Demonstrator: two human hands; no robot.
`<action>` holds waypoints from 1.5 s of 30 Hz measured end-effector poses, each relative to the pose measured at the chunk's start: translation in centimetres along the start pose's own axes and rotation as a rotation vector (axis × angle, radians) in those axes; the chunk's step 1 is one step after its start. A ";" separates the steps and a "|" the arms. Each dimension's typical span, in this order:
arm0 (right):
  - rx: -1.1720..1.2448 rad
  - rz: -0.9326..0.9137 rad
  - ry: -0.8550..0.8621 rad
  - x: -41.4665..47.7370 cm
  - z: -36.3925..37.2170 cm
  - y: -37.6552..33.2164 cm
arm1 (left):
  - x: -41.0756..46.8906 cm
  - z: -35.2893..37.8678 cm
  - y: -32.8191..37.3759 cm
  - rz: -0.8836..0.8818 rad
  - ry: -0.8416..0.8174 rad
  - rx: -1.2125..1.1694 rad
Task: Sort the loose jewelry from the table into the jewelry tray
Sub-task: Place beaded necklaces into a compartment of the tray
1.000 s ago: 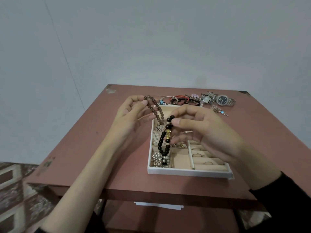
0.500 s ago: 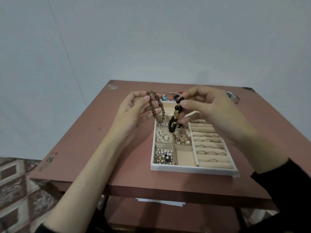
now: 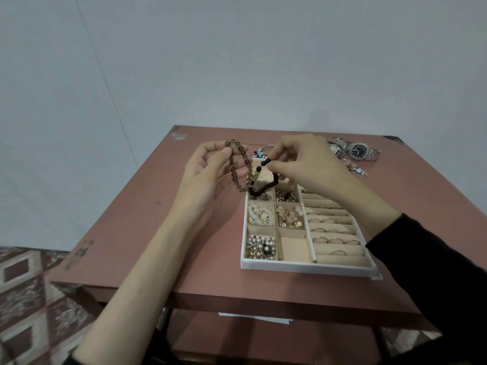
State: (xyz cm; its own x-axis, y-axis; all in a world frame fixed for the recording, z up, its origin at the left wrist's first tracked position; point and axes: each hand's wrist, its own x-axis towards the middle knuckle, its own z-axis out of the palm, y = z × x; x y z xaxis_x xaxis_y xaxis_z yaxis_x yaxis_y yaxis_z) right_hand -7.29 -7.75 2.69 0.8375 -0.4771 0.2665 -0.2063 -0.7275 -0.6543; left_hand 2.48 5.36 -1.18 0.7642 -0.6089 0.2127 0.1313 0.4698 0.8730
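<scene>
A plain pale grey wall [image 3: 263,61] fills 9 through 3 o'clock, a thin seam [image 3: 107,85] slanting down it at 10. The reddish-brown table [image 3: 126,233] (paint chipped at its corners) sits centre; patterned maroon floor [image 3: 23,299] at 8 o'clock, a lower shelf [image 3: 237,341] at 6

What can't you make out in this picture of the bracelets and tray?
Head view only.
- Tray far right corner: hidden by right hand.
- Black bracelet top: hidden in that hand's grip.
- Whether it touches the brown bracelet: overlap unclear.
- Watch dial: too small.
</scene>
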 end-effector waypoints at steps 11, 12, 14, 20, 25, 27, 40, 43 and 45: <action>-0.371 -0.188 -0.225 0.4 1.7 0.6 | 0.2 -0.4 0.2 0.053 0.013 -0.009; -0.379 -0.195 -0.249 0.3 1.7 0.6 | 0.2 -0.4 0.2 0.053 0.011 -0.009; -0.402 -0.203 -0.297 0.0 1.6 0.4 | 0.1 -0.2 0.2 0.054 0.007 -0.019; -0.266 -0.148 -0.295 -0.5 0.0 -0.5 | 0.1 -0.1 0.3 0.037 0.009 -0.041; -0.232 -0.149 -0.277 -0.7 0.9 -0.5 | 0.2 -0.2 0.1 0.033 0.019 -0.036; -0.240 -0.152 -0.334 -0.6 0.9 -0.5 | 0.2 -0.2 0.1 0.035 0.028 -0.038; -0.293 -0.222 -0.266 -0.8 1.3 1.5 | 0.0 -0.2 0.4 0.042 0.015 -0.024; -0.242 -0.203 -0.247 -1.0 0.9 1.7 | 0.0 -0.2 0.4 0.040 0.013 -0.021; -0.172 -0.174 -0.174 -1.1 0.4 2.1 | 0.0 -0.2 0.4 0.035 0.017 -0.019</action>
State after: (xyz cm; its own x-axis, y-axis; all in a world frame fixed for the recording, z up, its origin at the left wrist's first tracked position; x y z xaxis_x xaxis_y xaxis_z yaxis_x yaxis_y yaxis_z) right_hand -8.44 -8.57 0.74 0.9389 -0.2567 0.2291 -0.1220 -0.8710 -0.4759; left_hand 2.66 5.70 -0.90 0.7790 -0.5809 0.2359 0.1159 0.5032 0.8564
